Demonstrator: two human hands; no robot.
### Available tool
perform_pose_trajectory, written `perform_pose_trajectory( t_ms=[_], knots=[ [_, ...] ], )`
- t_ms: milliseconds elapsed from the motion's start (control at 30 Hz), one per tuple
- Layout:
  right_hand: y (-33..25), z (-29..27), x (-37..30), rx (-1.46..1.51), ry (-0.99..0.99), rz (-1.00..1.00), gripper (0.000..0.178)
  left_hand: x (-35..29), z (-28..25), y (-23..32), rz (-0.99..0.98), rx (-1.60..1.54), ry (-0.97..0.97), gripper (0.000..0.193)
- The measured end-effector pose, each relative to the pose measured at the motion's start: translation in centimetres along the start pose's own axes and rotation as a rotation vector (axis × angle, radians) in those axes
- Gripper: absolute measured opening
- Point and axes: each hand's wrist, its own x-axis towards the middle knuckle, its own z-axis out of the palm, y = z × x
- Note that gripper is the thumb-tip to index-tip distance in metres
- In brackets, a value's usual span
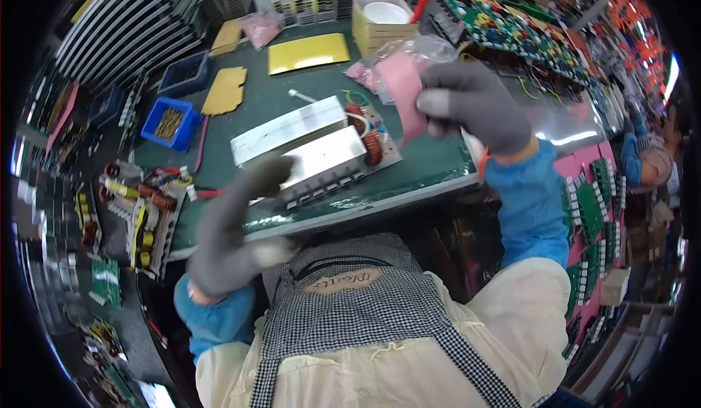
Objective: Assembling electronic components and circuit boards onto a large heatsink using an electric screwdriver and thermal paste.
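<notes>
Pink and Blue Against Green

Grey gloves (478, 105) and blue sleeves (531, 203) contrast with a dark green worktop (259, 101), pink sheet (403, 95), silvery metal blocks (325, 161), reddish-brown coils (373, 149) and yellow panel (308, 54) (the apron (380, 324) is black-and-white check).

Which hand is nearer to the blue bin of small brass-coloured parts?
Left. The left hand is rightward of the blue bin and lower in view; the right hand is much farther right, holding a pink sheet.
</notes>
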Motion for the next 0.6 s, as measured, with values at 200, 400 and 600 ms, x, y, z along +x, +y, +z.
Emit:
perform_pose_trajectory(
  t_ms=[200, 400, 600],
  knots=[
    [0.9, 9.3, -1.4, 0.255, -0.229, 0.059, 0.022, 2.3, 7.0, -0.5, -0.107, -0.496, -0.102, 0.072],
    [2.0, 11.4, -2.0, -0.248, -0.042, -0.370, 0.027, 2.0, 8.3, -2.0, -0.357, -0.822, 0.166, 0.046],
    [1.4, 10.3, -1.2, -0.454, 0.075, -0.667, 0.053, 1.1, 8.2, -3.1, -0.405, -0.919, -0.012, 0.042]
  ],
)
